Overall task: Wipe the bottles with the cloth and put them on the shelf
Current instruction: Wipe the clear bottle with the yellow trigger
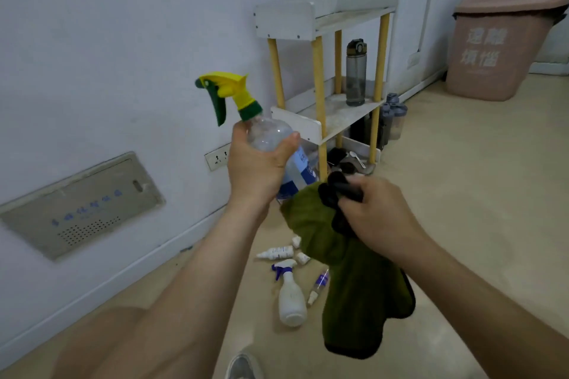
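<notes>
My left hand (255,166) grips a clear spray bottle (297,166) with a yellow and green trigger head, held up and tilted in mid air. My right hand (374,209) is closed on an olive-green cloth (354,283) that wraps the bottle's base and hangs down. Ahead stands the white shelf (323,18) with yellow posts; a dark grey water bottle (356,74) stands on its middle board. On the floor below my hands lie a white spray bottle (291,295) with a blue trigger, a slim spray bottle (318,284) and several small white bottles (277,252).
A pink bin (495,40) with white characters stands at the far right by the wall. Grey bottles (395,115) sit on the floor beside the shelf, and dark items with a spoon (357,158) lie on its bottom board. A wall socket (217,158) and a metal panel (83,206) are on the left wall.
</notes>
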{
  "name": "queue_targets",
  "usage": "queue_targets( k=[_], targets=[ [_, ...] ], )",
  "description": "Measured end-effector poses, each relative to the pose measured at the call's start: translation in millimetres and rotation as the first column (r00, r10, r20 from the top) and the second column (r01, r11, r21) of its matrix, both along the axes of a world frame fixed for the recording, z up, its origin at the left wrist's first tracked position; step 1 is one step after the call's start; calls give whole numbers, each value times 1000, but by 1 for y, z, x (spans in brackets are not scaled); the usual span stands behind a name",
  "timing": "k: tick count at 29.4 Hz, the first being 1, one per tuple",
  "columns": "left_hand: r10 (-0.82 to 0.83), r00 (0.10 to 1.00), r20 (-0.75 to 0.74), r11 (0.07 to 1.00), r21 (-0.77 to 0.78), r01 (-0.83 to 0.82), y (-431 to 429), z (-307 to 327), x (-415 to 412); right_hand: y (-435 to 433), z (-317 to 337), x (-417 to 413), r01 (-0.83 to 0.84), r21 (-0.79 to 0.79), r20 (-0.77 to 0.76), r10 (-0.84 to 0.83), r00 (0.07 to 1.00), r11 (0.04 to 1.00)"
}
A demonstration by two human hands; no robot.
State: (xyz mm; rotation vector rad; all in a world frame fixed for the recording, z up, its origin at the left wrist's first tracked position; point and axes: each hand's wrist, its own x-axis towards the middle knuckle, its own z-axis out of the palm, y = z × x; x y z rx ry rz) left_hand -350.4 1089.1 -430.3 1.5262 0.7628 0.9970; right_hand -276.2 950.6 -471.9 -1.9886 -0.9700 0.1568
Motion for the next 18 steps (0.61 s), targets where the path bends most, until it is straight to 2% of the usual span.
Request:
queue_targets(
  k=[2, 3, 4, 6, 7, 9, 11, 12, 13, 15, 16, 18],
  targets=[
    [123, 983, 133, 990, 52, -131, 9, -3, -2, -5, 5, 10, 52, 187, -267, 0, 964, 981],
    [122, 975, 186, 992, 20, -128, 4, -3, -3, -6, 10, 6, 60, 286, -314, 34, 949, 956],
    [85, 968, 236, 996, 0, -88, -5, -3, 1, -2, 10, -2, 47, 391, -271, 66, 960, 919],
    [-2, 953, 304, 1000, 19, -4, -39, -7, 6, 6, 11, -23, 62, 462, -284, 81, 955, 885],
    [-35, 955, 294, 997, 72, 14, -53, -8, 4, 11, 13, -30, 117, 488, -384, 92, 919, 865],
    [-159, 961, 227, 976, 186, 118, -76, -13, 5, -12, 1, -11, 245, 568, -604, 196, 772, 786],
    [-239, 937, 254, 950, 262, 171, -74, 0, -1, -10, 2, 6, 334, 495, -830, 322, 456, 802],
    [-264, 905, 332, 935, 318, 156, -73, 10, 0, -5, 6, 11, 356, 440, -877, 308, 369, 824],
    [-267, 879, 395, 905, 416, 88, -67, 21, 2, 4, 16, 8, 353, 399, -897, 280, 343, 846],
    [-270, 862, 429, 824, 565, -23, -61, 32, 12, 1, 19, 0, 372, 465, -879, 367, 305, 803],
    [-270, 879, 393, 811, 585, -13, -60, 27, 16, 4, 17, -1, 390, 477, -875, 387, 290, 787],
    [-264, 903, 339, 885, 457, 87, -66, 13, 19, 3, 10, 0, 473, 476, -877, 364, 313, 741]
  ],
)
